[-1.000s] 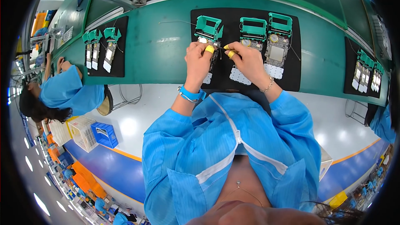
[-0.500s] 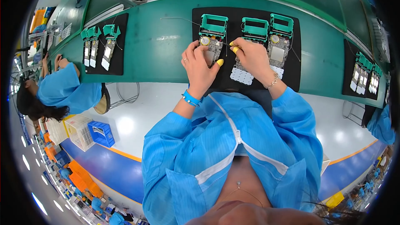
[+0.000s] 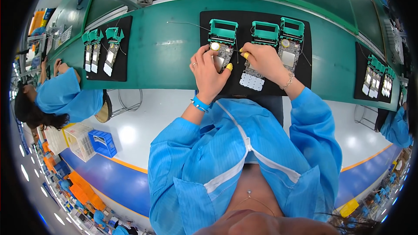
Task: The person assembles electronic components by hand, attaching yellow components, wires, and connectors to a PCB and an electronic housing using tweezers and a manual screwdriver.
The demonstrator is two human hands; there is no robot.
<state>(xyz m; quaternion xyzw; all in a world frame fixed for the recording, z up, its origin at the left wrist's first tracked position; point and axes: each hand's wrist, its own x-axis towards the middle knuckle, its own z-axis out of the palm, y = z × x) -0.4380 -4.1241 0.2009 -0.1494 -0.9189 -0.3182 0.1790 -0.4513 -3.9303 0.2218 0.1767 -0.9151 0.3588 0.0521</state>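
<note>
My left hand (image 3: 209,70) spans the left circuit board (image 3: 223,54), fingers curled on one edge and the thumb, in a yellow finger cot, on the other. A round gold coin cell (image 3: 215,46) sits at the board's top, below a green plastic frame (image 3: 223,28). My right hand (image 3: 264,59), also with yellow finger cots, pinches a thin dark piece (image 3: 236,51) reaching to the board's right edge; whether it is a tool or a wire I cannot tell. Under that hand lies a second board (image 3: 252,82), partly hidden. A third board (image 3: 289,56) is right of it.
The boards lie on a black mat (image 3: 278,90) on the green bench (image 3: 165,48). A thin grey wire (image 3: 185,23) sticks out left of the left frame. More boards rest on mats at the far left (image 3: 118,67) and far right (image 3: 361,91). A co-worker (image 3: 65,93) sits at left.
The whole view has shifted slightly, so the bench and boards appear a little lower. Both hands keep nearly the same place at the left board.
</note>
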